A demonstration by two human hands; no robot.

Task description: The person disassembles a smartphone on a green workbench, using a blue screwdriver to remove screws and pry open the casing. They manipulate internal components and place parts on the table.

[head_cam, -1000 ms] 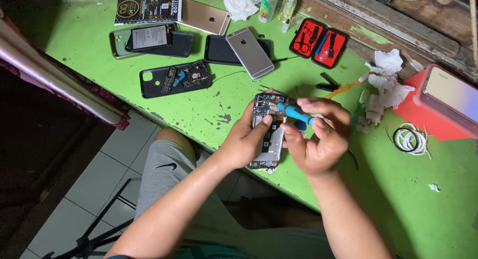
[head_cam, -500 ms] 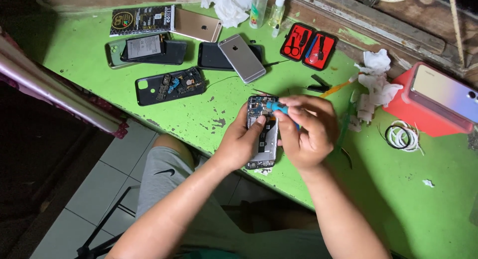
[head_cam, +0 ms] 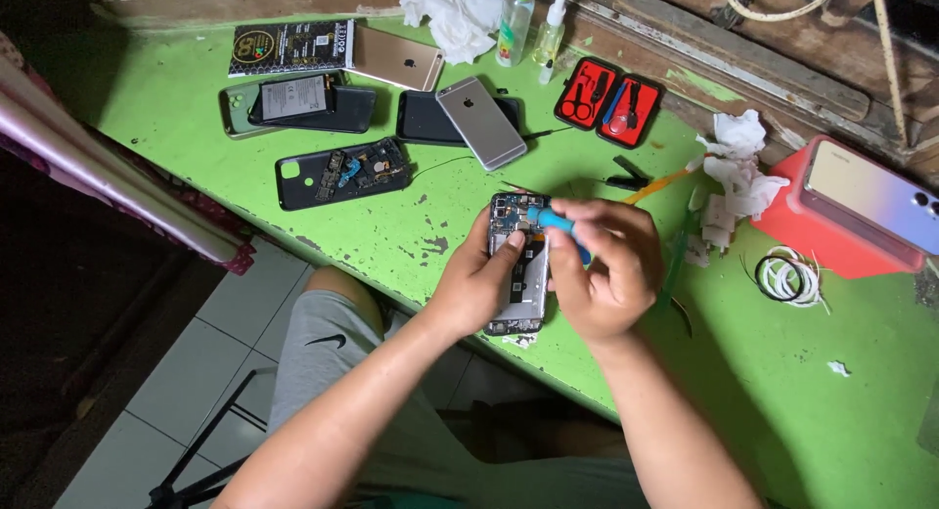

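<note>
Left hand (head_cam: 479, 284) is wrapped around the opened phone (head_cam: 518, 274), fingers curled along its left edge, thumb pressed on the exposed inside, holding it just over the near edge of the green table (head_cam: 391, 225). Right hand (head_cam: 602, 269) is bunched up, fingertips pinching a blue-handled tool (head_cam: 559, 225) whose tip sits on the upper part of that phone's open back. Containers now: up at the far edge lies an opened red tool case (head_cam: 608, 103), two halves spread flat, with small tools strapped inside, scissors visible in the left half; what the rest are I cannot tell. Beside it stand two small bottles, a clear one with a green cap (head_cam: 515, 22) and a smaller dropper bottle (head_cam: 550, 35). To the right, a red box (head_cam: 817, 240) with a shiny phone (head_cam: 866, 191) lying on top. Counting phones and shells on the left: a gold one (head_cam: 396, 59), a grey one (head_cam: 481, 123) resting on a dark one (head_cam: 421, 118), a black shell with bare circuitry (head_cam: 340, 174), and a greenish case with a battery in it (head_cam: 293, 103). One dark printed packet (head_cam: 289, 47) sits at the back. Two heaps of crumpled white tissue, one at the top (head_cam: 452, 18), one right of the hands (head_cam: 738, 167). One coil of white cable (head_cam: 785, 277) lies near the red box.
</note>
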